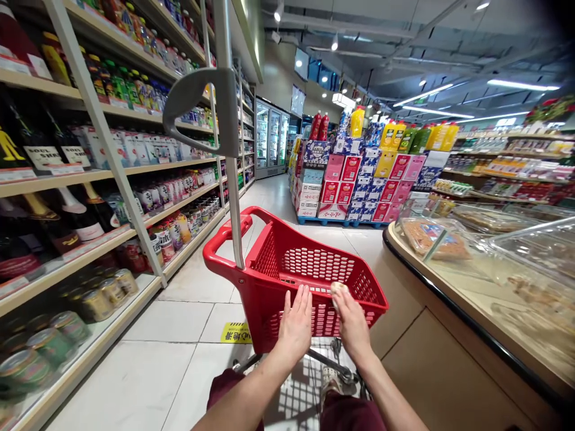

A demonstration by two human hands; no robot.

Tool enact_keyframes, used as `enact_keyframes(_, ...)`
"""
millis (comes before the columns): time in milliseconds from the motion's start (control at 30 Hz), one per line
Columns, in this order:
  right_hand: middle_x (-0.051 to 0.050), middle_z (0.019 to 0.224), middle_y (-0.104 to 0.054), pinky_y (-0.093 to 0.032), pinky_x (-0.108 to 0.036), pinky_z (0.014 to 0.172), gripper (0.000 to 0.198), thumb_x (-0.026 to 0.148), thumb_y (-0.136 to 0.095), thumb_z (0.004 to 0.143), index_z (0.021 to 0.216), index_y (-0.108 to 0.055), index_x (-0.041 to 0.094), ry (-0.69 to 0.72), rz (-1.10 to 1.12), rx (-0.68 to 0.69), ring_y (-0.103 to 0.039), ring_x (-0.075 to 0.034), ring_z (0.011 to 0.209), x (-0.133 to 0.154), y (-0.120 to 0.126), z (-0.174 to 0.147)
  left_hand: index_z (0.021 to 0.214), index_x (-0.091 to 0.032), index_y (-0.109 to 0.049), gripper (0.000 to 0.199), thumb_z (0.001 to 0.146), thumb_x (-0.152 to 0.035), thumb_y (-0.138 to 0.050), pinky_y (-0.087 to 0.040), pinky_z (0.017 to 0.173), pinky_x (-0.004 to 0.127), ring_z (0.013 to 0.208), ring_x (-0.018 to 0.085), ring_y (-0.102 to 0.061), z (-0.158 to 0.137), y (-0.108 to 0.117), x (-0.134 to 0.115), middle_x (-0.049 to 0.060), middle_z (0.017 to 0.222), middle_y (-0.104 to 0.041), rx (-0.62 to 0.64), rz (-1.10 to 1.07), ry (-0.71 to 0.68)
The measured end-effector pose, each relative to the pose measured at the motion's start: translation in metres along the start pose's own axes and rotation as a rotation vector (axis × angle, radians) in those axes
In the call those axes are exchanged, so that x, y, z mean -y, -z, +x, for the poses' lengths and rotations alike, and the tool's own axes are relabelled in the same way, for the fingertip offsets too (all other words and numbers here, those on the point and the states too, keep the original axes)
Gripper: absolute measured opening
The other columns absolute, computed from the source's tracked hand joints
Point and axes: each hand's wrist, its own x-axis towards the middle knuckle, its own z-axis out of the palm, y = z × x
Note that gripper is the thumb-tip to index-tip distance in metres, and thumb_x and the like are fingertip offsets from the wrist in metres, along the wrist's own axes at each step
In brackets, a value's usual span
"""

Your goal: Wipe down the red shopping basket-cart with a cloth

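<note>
A red plastic shopping trolley [269,275] stands right in front of me, its basket walls full of oblong holes. My left hand [296,320] is at the near wall of the basket, back of the hand up and fingers stretched out, with nothing in it. I cannot tell whether it touches the plastic. My right hand [353,326] is at the same near wall, farther right, its fingers over a small crumpled off-white cloth [338,288] by the basket's top rim. Most of the cloth is hidden behind the fingers. The trolley's metal pole [235,209] rises at its left, with a grey hooked handle [191,114].
Shelves of bottles and cans [144,170] run along the left. A glass-covered food counter [417,257] stands close on the right. Stacked drink boxes [345,182] are ahead. A yellow floor sign [235,333] lies on the tiles beside the trolley.
</note>
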Motion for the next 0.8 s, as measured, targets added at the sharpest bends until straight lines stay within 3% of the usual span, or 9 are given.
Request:
enact_keyframes(67, -0.004, 0.132, -0.044, -0.03, -0.035, 0.099, 0.062, -0.002, -0.027, 0.07, 0.124, -0.046, 0.021, 0.014, -0.008, 0.017, -0.033, -0.015, 0.125, 0.002, 0.001, 0.002, 0.135, -0.005, -0.023, 0.061, 0.076, -0.018, -0.034, -0.012, 0.106, 0.049, 0.134, 0.022, -0.008, 0.0, 0.001, 0.001, 0.011, 0.144, -0.02, 0.011, -0.006, -0.009)
enact_keyframes(233, -0.011, 0.126, -0.049, -0.031, -0.042, 0.096, 0.054, 0.002, -0.029, 0.07, 0.118, -0.052, 0.013, -0.293, -0.161, 0.001, -0.037, -0.022, 0.123, -0.024, 0.004, -0.006, 0.134, -0.005, -0.024, 0.064, 0.074, -0.018, -0.037, -0.011, 0.106, 0.048, 0.134, 0.023, -0.008, 0.0, 0.001, 0.001, 0.012, 0.144, -0.02, 0.009, 0.016, -0.019)
enact_keyframes(400, -0.003, 0.133, -0.043, -0.029, -0.037, 0.099, 0.061, -0.001, -0.027, 0.07, 0.123, -0.048, 0.021, -0.088, -0.093, 0.065, -0.034, -0.016, 0.125, -0.011, 0.001, -0.005, 0.134, -0.004, -0.024, 0.062, 0.075, -0.02, -0.036, -0.012, 0.106, 0.05, 0.134, 0.024, -0.005, 0.001, -0.002, 0.001, 0.013, 0.143, -0.02, -0.009, 0.028, -0.002)
enact_keyframes(567, -0.009, 0.127, -0.049, -0.029, -0.043, 0.098, 0.057, 0.001, -0.028, 0.07, 0.119, -0.052, 0.016, -0.341, -0.154, 0.051, -0.038, -0.021, 0.122, -0.021, 0.007, -0.002, 0.135, -0.006, -0.022, 0.066, 0.071, -0.015, -0.037, -0.011, 0.106, 0.05, 0.134, 0.022, 0.0, 0.001, -0.003, 0.0, 0.01, 0.144, -0.02, -0.023, 0.05, 0.015)
enact_keyframes(633, -0.007, 0.13, -0.047, -0.029, -0.041, 0.1, 0.061, -0.001, -0.027, 0.068, 0.121, -0.05, 0.017, -0.291, -0.12, 0.057, -0.034, -0.018, 0.125, -0.011, 0.006, 0.001, 0.135, -0.005, -0.022, 0.067, 0.071, -0.017, -0.038, -0.013, 0.106, 0.049, 0.134, 0.022, -0.001, 0.001, -0.002, -0.002, 0.01, 0.144, -0.02, -0.014, 0.045, 0.022)
enact_keyframes(733, -0.003, 0.135, -0.041, -0.027, -0.036, 0.101, 0.067, -0.006, -0.027, 0.065, 0.124, -0.047, 0.021, -0.107, -0.033, 0.087, -0.03, -0.015, 0.127, 0.01, 0.005, 0.005, 0.135, -0.007, -0.022, 0.068, 0.071, -0.019, -0.04, -0.015, 0.106, 0.048, 0.134, 0.022, -0.005, 0.001, 0.002, 0.0, 0.009, 0.144, -0.021, -0.008, 0.037, 0.023)
enact_keyframes(800, -0.003, 0.134, -0.042, -0.028, -0.038, 0.101, 0.066, -0.006, -0.027, 0.066, 0.123, -0.047, 0.021, -0.109, -0.021, 0.095, -0.032, -0.015, 0.126, 0.009, 0.006, 0.007, 0.136, -0.009, -0.022, 0.068, 0.071, -0.02, -0.04, -0.015, 0.106, 0.048, 0.134, 0.022, -0.007, 0.001, 0.005, 0.006, 0.009, 0.144, -0.023, -0.029, 0.037, 0.051)
